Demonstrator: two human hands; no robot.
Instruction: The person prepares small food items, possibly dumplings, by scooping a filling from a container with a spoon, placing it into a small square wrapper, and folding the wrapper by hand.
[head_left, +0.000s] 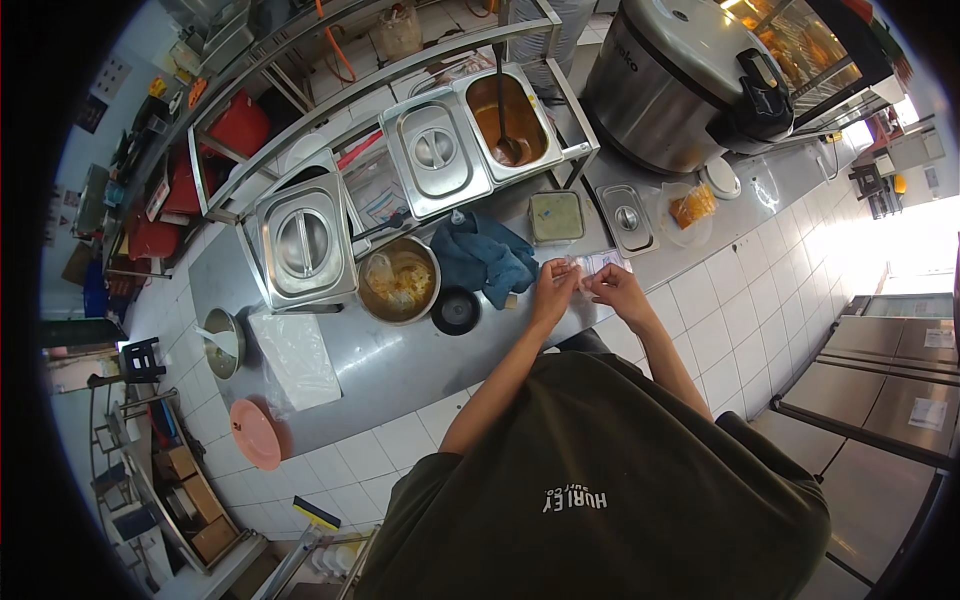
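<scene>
My left hand (556, 289) and my right hand (618, 289) are close together over the front edge of the steel counter. Between their fingertips is a thin piece of clear plastic (582, 278), seemingly a small bag, pinched from both sides. Just beyond lies a printed plastic packet (606, 262), partly covered by my fingers. A blue cloth (480, 251) is bunched to the left of my left hand. Behind the hands stands a square container with a greenish lid (556, 216). A small lidded steel pan (626, 217) sits beyond the packet.
A large rice cooker (660, 90) stands at back right, near a bag of orange food (691, 207). Behind are lidded steel pans (435, 150) and a sauce pan with a ladle (491, 105). Leftward are a steel pot (398, 280), black bowl (456, 310) and pink plate (255, 435).
</scene>
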